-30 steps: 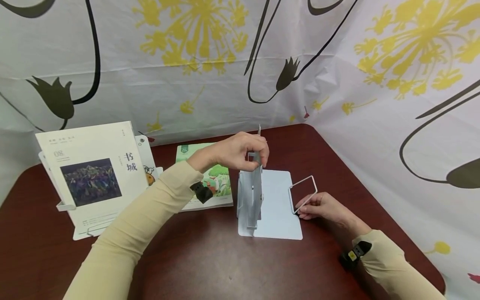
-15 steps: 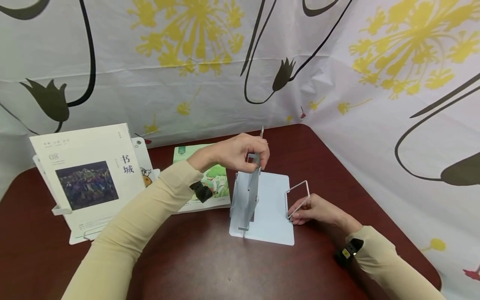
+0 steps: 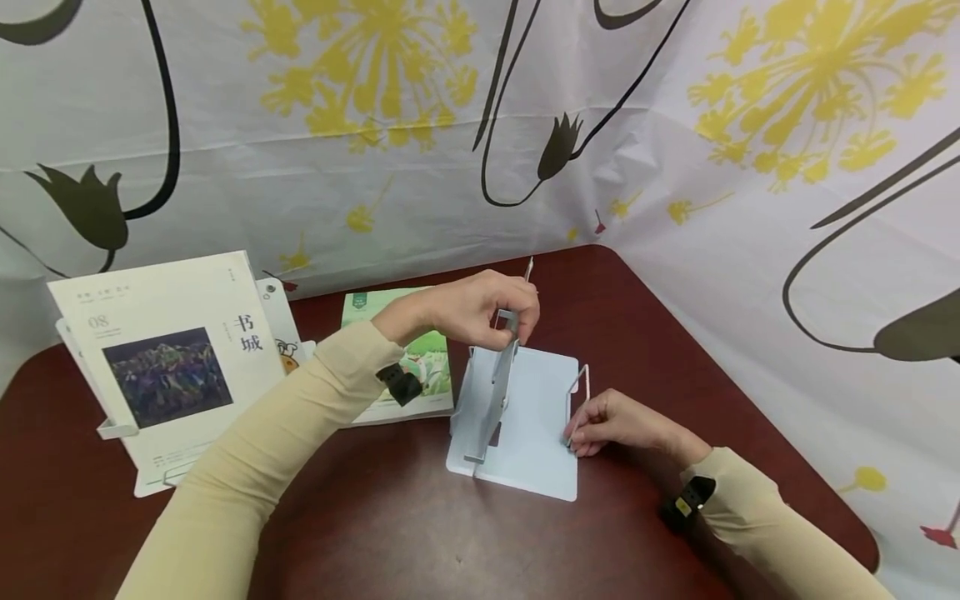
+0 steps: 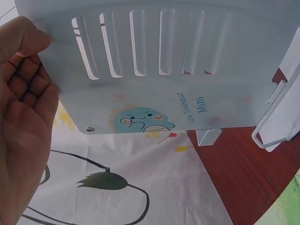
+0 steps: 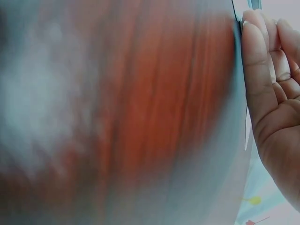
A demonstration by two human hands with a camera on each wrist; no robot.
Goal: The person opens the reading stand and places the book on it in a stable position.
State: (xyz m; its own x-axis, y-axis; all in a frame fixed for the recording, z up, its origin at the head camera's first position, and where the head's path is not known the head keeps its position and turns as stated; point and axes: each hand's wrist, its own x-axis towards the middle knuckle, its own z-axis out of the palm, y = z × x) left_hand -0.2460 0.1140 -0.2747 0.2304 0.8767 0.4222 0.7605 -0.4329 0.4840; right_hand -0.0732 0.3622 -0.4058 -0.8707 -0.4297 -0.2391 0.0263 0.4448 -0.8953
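Note:
A white metal book stand stands on the table, its flat base plate (image 3: 538, 408) lying down and its slotted panel (image 4: 253, 98) raised steeply above it. My left hand (image 3: 491, 307) grips the panel's top edge between thumb and fingers. A cartoon dinosaur print (image 4: 143, 119) and a row of slots show on the panel in the left wrist view. At the base's right edge, a thin white wire support (image 3: 587, 385) sticks up. My right hand (image 3: 618, 423) pinches the lower end of this wire. In the right wrist view the stand is mostly blurred.
On the left, another book stand holds a white magazine (image 3: 172, 333). A green picture book (image 3: 435, 354) lies flat behind my left forearm. The dark red table (image 3: 390, 533) meets a flower-printed cloth (image 3: 420, 183) at the back and right.
The stand has turned slightly, its near end shifting left. The wire support has swung from a wide open loop to nearly edge-on, and my right hand has moved a little left with it.

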